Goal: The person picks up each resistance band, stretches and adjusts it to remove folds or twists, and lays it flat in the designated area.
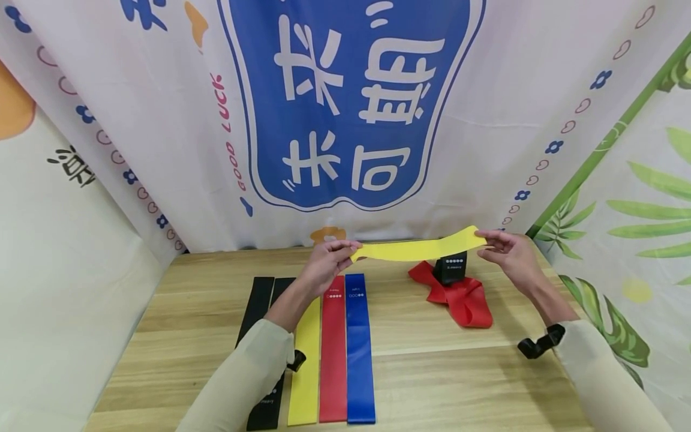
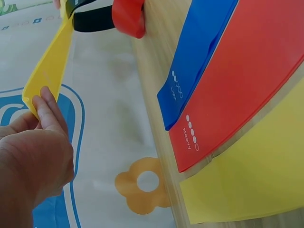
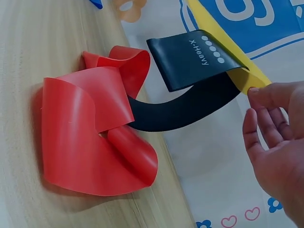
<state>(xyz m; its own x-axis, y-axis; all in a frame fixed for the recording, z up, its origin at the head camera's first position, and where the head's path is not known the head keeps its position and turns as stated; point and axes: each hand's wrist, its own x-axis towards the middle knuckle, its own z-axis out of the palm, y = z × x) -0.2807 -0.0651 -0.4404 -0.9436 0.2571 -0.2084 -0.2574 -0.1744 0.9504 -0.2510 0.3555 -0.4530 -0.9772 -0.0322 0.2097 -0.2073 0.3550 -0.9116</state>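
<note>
A yellow resistance band (image 1: 415, 250) is stretched out flat in the air between both hands, above the back of the table. My left hand (image 1: 324, 264) pinches its left end between thumb and fingers. Its other end is pinched by my right hand (image 1: 510, 255), held slightly higher. Just below the band, a black band marked X-Heavy (image 3: 190, 59) arches up from a crumpled red band (image 3: 78, 137) on the table. Whether the black band touches the yellow one, I cannot tell.
Left of centre, a blue band (image 1: 360, 354), a red band (image 1: 333, 354), another yellow band (image 1: 305, 390) and black bands (image 1: 256, 303) lie side by side on the wooden table (image 1: 432, 384). My left forearm partly covers them. A printed curtain (image 1: 496, 90) hangs behind.
</note>
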